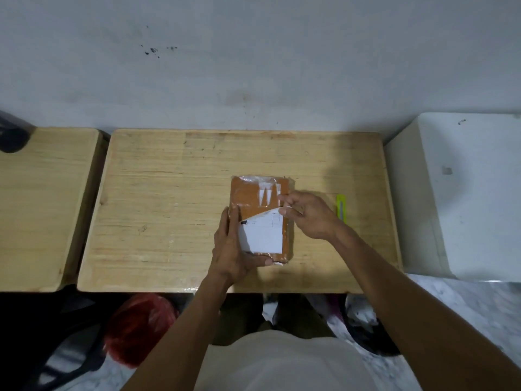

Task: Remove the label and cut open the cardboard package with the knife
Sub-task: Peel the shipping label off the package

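A grey wall (253,52) stands behind a wooden table (169,207). The brown cardboard package (248,198) lies flat on it. The left hand (234,249) grips its side. The right hand (307,215) pinches the white label (262,235); writing too small. A green knife (341,208) lies nearby.

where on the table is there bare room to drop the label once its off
The table is bare left of the package, out to its left edge, and across the far strip by the wall. The near strip is also free. It is crowded on the right: the right hand pinches the label, with the knife just beyond.
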